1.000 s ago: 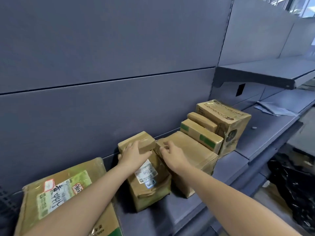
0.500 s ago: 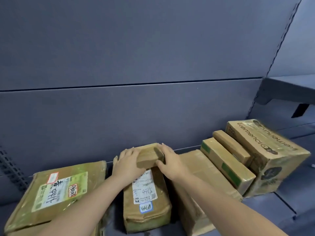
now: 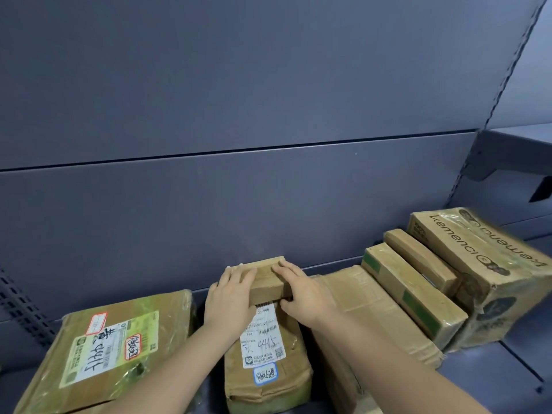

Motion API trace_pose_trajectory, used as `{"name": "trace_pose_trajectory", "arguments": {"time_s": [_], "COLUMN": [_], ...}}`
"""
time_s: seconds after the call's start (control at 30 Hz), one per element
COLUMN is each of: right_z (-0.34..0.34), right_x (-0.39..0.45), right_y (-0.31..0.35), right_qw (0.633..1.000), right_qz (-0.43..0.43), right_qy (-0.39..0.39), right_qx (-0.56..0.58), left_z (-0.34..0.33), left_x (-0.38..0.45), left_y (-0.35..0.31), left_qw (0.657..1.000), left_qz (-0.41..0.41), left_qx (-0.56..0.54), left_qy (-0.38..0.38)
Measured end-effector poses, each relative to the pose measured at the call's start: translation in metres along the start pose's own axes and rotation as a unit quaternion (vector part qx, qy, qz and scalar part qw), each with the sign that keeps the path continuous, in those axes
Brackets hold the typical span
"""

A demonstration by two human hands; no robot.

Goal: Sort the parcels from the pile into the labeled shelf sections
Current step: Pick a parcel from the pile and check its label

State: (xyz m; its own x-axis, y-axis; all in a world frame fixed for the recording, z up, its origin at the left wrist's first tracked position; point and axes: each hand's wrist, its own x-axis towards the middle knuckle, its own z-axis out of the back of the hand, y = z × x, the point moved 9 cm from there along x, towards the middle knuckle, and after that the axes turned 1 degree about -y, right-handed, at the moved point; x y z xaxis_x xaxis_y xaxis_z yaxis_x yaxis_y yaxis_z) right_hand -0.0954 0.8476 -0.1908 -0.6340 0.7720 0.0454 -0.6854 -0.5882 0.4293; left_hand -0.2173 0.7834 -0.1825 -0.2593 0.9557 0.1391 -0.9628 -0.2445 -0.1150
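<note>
Low in the middle of the frame, both hands hold a small brown box [image 3: 266, 277]. The left hand [image 3: 230, 300] curls its fingers over the box's left end. The right hand [image 3: 301, 289] wraps its right end, thumb underneath. The small box sits on top of a taller parcel with a white label [image 3: 264, 351], on the grey shelf [image 3: 513, 357]. More parcels stand on both sides.
</note>
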Motion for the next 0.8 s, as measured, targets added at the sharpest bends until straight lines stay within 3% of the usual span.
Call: {"name": "trace_pose_trajectory", "arguments": {"time_s": [0.23, 0.4, 0.57, 0.67, 0.8], "right_z": [0.008, 0.033, 0.047, 0.046, 0.047], "right_x": [0.004, -0.002, -0.015, -0.018, -0.022], "right_y": [0.009, 0.022, 0.032, 0.03, 0.022], "right_qw": [0.998, 0.991, 0.983, 0.988, 0.985], "right_qz": [-0.008, 0.015, 0.051, 0.04, -0.013], "right_qy": [-0.018, -0.108, -0.159, -0.144, -0.128], "right_qx": [-0.055, -0.073, -0.075, -0.045, 0.117], "left_z": [0.016, 0.045, 0.063, 0.068, 0.077], "left_x": [0.001, -0.004, -0.006, -0.008, -0.008], "left_y": [-0.006, -0.012, -0.01, -0.007, 0.001], "left_qw": [1.0, 0.993, 0.985, 0.98, 0.96], "left_qz": [-0.027, -0.054, -0.053, -0.045, -0.005], "left_qx": [0.003, -0.054, -0.136, -0.17, -0.26], "left_qy": [-0.014, -0.085, -0.088, -0.089, -0.102]}}
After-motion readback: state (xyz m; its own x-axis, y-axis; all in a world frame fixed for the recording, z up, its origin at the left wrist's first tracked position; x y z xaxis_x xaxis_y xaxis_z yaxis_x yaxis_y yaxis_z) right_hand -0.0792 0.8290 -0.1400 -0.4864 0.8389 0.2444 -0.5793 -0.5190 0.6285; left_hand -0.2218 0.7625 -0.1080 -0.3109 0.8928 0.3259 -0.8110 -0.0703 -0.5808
